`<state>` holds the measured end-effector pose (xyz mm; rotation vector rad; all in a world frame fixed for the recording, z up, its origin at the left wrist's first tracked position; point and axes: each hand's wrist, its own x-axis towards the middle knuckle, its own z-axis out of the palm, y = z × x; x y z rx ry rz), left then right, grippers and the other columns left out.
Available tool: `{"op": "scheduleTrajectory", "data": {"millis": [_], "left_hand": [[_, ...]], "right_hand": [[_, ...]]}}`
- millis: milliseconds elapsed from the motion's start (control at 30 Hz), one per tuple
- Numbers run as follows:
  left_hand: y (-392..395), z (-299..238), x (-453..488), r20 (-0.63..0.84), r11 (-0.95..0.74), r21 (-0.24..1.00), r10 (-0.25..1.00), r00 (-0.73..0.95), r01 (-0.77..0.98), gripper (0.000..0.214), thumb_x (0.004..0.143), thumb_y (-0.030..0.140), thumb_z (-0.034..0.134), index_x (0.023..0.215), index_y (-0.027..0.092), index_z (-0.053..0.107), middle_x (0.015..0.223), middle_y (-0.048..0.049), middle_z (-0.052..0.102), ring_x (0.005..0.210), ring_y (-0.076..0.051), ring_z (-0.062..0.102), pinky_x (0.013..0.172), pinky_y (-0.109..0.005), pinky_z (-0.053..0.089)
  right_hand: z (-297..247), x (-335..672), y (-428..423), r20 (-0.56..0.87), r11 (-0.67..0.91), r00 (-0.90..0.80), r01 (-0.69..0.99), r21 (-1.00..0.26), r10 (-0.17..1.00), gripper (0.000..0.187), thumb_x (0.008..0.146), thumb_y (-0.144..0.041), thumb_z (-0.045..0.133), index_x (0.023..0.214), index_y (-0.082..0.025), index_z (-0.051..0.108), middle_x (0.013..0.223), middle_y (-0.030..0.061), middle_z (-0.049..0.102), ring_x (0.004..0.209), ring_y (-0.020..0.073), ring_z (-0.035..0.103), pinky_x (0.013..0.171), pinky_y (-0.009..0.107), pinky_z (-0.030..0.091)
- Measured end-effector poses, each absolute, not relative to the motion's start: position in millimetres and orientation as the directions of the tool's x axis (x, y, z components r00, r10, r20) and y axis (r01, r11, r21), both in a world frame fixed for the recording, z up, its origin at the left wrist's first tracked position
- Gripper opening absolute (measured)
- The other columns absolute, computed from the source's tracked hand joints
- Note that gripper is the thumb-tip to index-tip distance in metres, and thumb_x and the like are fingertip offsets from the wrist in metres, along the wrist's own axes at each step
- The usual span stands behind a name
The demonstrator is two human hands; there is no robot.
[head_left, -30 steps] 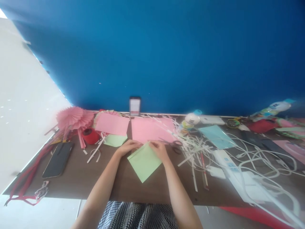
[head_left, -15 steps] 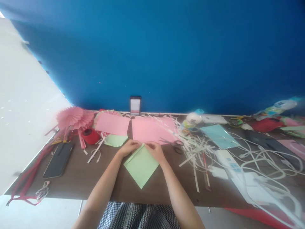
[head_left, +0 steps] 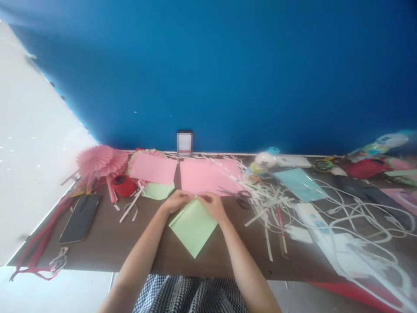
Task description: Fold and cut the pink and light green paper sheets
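A light green square of paper (head_left: 193, 228) lies corner-on near the table's front edge, with a narrow fold along its upper left side. My left hand (head_left: 176, 201) and my right hand (head_left: 212, 205) meet at its top corner, fingers closed and pinching the folded edge. Just beyond my hands lie a pink sheet (head_left: 208, 176) and scissors (head_left: 240, 198).
On the brown table (head_left: 104, 243) are a black phone (head_left: 80, 218), a red tape roll (head_left: 123, 185), a pink paper fan (head_left: 99, 161), a second pink sheet (head_left: 153, 169), white paper strips (head_left: 265, 204), a light blue sheet (head_left: 298, 184), a power strip (head_left: 317, 224) with white cables, and bottles by the blue wall.
The green paper has shifted slightly left and turned a little since a second ago. My hands stay pinched at its top corner.
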<state>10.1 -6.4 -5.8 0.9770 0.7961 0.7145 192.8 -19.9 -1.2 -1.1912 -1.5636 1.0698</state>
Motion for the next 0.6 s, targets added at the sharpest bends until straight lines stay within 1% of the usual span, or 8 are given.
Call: {"op": "scheduleTrajectory", "data": {"millis": [167, 300, 433, 600], "left_hand": [[-7.4, -3.2, 13.1, -0.251, 0.4, 0.896, 0.815, 0.522, -0.194, 0.037, 0.061, 0.036, 0.071, 0.085, 0.007, 0.067, 0.079, -0.0113, 0.067, 0.066, -0.017, 0.061, 0.064, -0.028, 0.045], [-7.4, -4.2, 14.3, -0.26, 0.386, 0.906, 0.832, 0.49, -0.176, 0.036, 0.061, 0.036, 0.071, 0.082, 0.007, 0.067, 0.076, -0.01, 0.067, 0.064, -0.016, 0.059, 0.062, -0.027, 0.044], [-7.6, -4.9, 14.7, -0.221, 0.311, 0.941, 0.865, 0.451, -0.135, 0.033, 0.063, 0.037, 0.069, 0.08, 0.008, 0.067, 0.073, -0.0073, 0.066, 0.061, -0.013, 0.057, 0.059, -0.024, 0.042], [-9.8, -1.5, 16.0, -0.181, 0.201, 0.979, 0.897, 0.404, -0.008, 0.034, 0.069, 0.042, 0.062, 0.08, 0.009, 0.067, 0.071, -0.005, 0.065, 0.059, -0.012, 0.055, 0.055, -0.021, 0.04]], "right_hand": [[3.1, 191.3, -21.2, 0.141, 0.172, -0.144, 0.23, -0.958, 0.979, 0.015, 0.071, -0.031, 0.058, 0.076, -0.018, 0.064, 0.079, 0.0046, 0.067, 0.076, 0.0185, 0.061, 0.073, 0.031, 0.047], [3.8, 190.7, -21.6, 0.151, 0.181, -0.135, 0.245, -0.953, 0.979, 0.014, 0.072, -0.03, 0.057, 0.074, -0.018, 0.063, 0.077, 0.0038, 0.066, 0.073, 0.0175, 0.06, 0.071, 0.03, 0.047], [3.4, 191.2, -21.0, 0.149, 0.178, -0.133, 0.245, -0.953, 0.98, 0.015, 0.072, -0.031, 0.056, 0.072, -0.018, 0.061, 0.075, 0.0034, 0.065, 0.072, 0.0173, 0.059, 0.07, 0.03, 0.047], [3.2, 192.1, -19.8, 0.161, 0.188, -0.142, 0.208, -0.96, 0.977, 0.018, 0.076, -0.033, 0.052, 0.077, -0.017, 0.062, 0.079, 0.0046, 0.065, 0.077, 0.0177, 0.059, 0.073, 0.03, 0.046]]}}
